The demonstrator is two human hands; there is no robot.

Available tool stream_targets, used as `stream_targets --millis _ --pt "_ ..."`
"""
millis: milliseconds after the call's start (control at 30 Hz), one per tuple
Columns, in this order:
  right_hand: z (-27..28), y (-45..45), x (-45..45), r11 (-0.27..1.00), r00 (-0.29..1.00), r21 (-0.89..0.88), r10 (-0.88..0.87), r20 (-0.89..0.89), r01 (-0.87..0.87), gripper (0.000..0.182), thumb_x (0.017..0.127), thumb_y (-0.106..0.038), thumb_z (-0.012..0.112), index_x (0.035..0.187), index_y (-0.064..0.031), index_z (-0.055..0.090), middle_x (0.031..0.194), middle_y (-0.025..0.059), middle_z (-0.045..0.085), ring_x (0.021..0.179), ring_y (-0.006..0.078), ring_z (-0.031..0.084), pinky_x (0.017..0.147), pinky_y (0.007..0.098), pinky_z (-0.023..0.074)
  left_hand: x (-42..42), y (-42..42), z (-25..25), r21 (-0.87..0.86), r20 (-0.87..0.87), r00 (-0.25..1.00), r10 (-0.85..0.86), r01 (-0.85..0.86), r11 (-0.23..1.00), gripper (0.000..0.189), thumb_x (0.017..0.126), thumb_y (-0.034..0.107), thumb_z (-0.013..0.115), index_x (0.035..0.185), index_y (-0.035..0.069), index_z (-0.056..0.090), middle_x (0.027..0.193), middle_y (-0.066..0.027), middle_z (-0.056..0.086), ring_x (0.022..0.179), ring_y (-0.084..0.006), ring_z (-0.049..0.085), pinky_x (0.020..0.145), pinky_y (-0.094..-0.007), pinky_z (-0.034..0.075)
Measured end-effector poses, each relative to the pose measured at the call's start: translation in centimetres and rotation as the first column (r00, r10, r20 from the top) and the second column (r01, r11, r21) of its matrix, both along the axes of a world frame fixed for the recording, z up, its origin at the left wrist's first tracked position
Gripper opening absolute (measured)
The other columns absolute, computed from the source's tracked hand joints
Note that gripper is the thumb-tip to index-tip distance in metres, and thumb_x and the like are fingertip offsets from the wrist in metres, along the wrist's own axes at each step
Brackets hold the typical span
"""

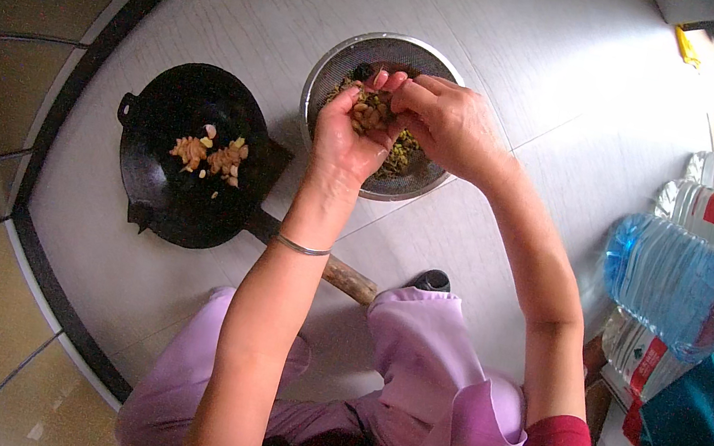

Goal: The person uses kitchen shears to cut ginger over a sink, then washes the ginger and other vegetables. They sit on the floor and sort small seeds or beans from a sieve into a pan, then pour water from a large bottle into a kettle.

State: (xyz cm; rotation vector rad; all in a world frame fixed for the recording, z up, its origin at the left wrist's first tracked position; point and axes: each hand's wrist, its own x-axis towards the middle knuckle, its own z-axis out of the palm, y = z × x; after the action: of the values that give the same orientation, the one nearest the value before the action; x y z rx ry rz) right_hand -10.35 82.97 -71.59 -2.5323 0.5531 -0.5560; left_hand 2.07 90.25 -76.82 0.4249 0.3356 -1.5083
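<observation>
My left hand (pixel 351 140) is cupped palm up over a metal mesh strainer bowl (pixel 311 97), with a small heap of brownish food pieces (pixel 370 114) in it. My right hand (pixel 443 120) is bent over that palm, its fingertips touching the left fingers; whether it pinches a piece is hidden. Greenish-yellow and brown bits (pixel 399 159) lie in the strainer, with a dark lump at its far side. To the left, a black wok (pixel 155 187) with a wooden handle (pixel 350 281) stands on the floor, holding ginger pieces (pixel 225 160) and what look like garlic cloves.
Large plastic water bottles (pixel 672 282), clear and blue, stand or lie at the right beside a teal cloth or bag (pixel 697 426). A tiled wall (pixel 12 105) with a dark skirting curves along the left. My legs in purple trousers (pixel 419 356) are near the wok handle.
</observation>
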Motion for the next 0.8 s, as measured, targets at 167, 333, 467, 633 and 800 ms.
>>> stream_targets --millis 167,333,467,633,800 --pt "0.6 0.0 -0.6 0.925 0.972 0.362 -0.181 0.15 0.116 0.012 0.069 0.0 0.059 0.078 -0.0035 0.053 0.072 0.007 0.056 0.064 0.0147 0.056 0.057 0.0283 0.0473 0.4 0.4 0.5 -0.052 0.021 1.0 -0.012 0.013 0.999 0.03 0.086 0.015 0.03 0.088 0.001 0.056 0.099 -0.0152 0.058 0.097 -0.0262 0.054 0.084 -0.0414 0.045" --pt "-1.3 -0.9 -1.0 0.961 0.965 0.122 -0.257 0.052 0.249 0.014 0.071 -0.005 0.06 0.085 -0.0035 0.06 0.079 0.0097 0.057 0.072 0.0192 0.058 0.064 0.0293 0.0484 0.3 0.5 0.8 0.008 0.006 1.0 -0.009 0.009 1.0 0.03 0.087 0.017 0.03 0.089 0.0 0.056 0.099 -0.0158 0.058 0.096 -0.0287 0.055 0.084 -0.0425 0.045" --pt "-0.1 -1.0 0.4 0.974 0.977 0.12 -0.202 0.065 0.193 0.019 0.072 -0.01 0.06 0.091 -0.01 0.064 0.087 0.0092 0.057 0.075 0.0235 0.058 0.066 0.031 0.0484 0.5 0.8 0.4 0.013 0.057 0.997 -0.054 0.053 0.999 0.029 0.087 0.018 0.032 0.093 0.0 0.053 0.099 -0.0154 0.057 0.095 -0.0285 0.055 0.083 -0.0421 0.046" --pt "-0.3 -1.5 1.8 0.984 0.992 0.131 -0.12 -0.043 0.124 0.01 0.072 -0.009 0.06 0.082 -0.0076 0.063 0.083 0.0082 0.057 0.07 0.0231 0.059 0.063 0.0319 0.0485 -0.1 0.6 1.9 0.125 0.128 0.987 -0.101 0.085 0.988 0.026 0.088 0.018 0.033 0.102 0.003 0.049 0.103 -0.0121 0.053 0.097 -0.026 0.051 0.085 -0.0429 0.044" --pt "0.0 -1.2 1.9 0.974 0.99 0.196 -0.128 0.064 0.113 0.009 0.07 -0.012 0.061 0.078 -0.0081 0.062 0.074 0.0071 0.056 0.068 0.0239 0.058 0.062 0.0325 0.0483 0.0 0.7 1.6 0.123 0.113 0.987 -0.115 0.101 0.987 0.026 0.088 0.021 0.035 0.102 0.005 0.05 0.1 -0.0105 0.055 0.093 -0.0247 0.053 0.082 -0.0416 0.045"
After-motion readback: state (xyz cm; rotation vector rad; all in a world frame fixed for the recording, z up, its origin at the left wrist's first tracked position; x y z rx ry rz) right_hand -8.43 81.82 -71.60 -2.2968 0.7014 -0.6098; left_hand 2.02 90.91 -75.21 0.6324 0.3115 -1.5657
